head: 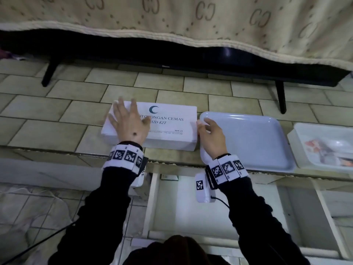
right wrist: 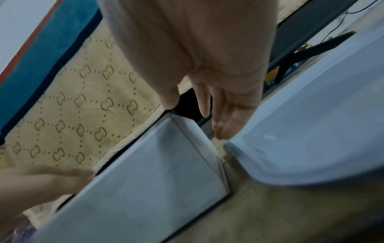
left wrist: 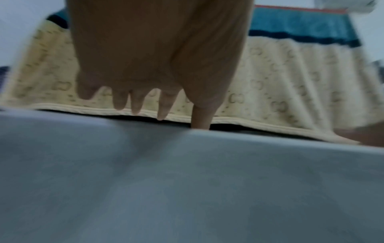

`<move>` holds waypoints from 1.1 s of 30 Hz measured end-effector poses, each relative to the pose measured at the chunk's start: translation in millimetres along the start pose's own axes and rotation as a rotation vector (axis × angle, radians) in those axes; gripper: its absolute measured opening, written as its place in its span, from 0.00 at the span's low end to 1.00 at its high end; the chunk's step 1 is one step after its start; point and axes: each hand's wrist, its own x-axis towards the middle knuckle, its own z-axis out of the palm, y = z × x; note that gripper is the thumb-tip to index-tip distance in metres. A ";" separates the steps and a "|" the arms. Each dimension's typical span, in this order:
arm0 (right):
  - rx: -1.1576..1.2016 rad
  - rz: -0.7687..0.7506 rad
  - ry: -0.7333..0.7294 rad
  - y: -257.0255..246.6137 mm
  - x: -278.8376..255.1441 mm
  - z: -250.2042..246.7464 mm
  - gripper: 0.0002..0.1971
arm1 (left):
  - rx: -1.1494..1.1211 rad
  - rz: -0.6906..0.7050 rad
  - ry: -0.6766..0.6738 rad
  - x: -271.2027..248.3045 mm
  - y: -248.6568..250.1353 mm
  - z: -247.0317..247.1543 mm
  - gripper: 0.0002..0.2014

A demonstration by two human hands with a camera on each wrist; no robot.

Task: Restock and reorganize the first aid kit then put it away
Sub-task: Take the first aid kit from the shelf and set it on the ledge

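The white first aid kit box (head: pixel 168 129) lies closed on the tiled ledge, its printed lid facing up. My left hand (head: pixel 130 117) lies flat on the left half of the lid with the fingers spread; in the left wrist view the straight fingers (left wrist: pixel 137 102) reach over the box (left wrist: pixel 187 189). My right hand (head: pixel 207 128) is at the box's right end. Its thumb touches the top right corner of the box (right wrist: pixel 155 172). Its straight fingers (right wrist: pixel 226 125) point down into the gap beside the tray (right wrist: pixel 311 123).
A pale blue empty tray (head: pixel 257 142) sits right of the box, almost touching it. Further right stands a clear plastic tub (head: pixel 298 131) with packets inside. Behind, a black TV (head: pixel 172 56) on two legs is draped with a beige patterned cloth (head: pixel 172 16). The ledge edge (head: pixel 57 150) runs just in front.
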 end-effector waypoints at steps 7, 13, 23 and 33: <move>0.109 0.038 -0.428 44.5 -77.7 -67.5 0.05 | 0.066 0.262 -0.229 -39.7 70.1 42.3 0.31; -0.125 0.309 -0.785 146.8 -131.6 -93.2 0.04 | 0.146 0.250 -0.059 -58.6 68.6 67.5 0.29; 0.044 0.763 -0.650 238.7 -193.3 -77.5 0.22 | 0.150 0.230 0.077 -62.8 68.4 79.7 0.27; 0.745 0.821 -0.189 239.8 -175.0 -45.5 0.12 | 0.163 0.234 0.092 -58.4 66.9 83.1 0.27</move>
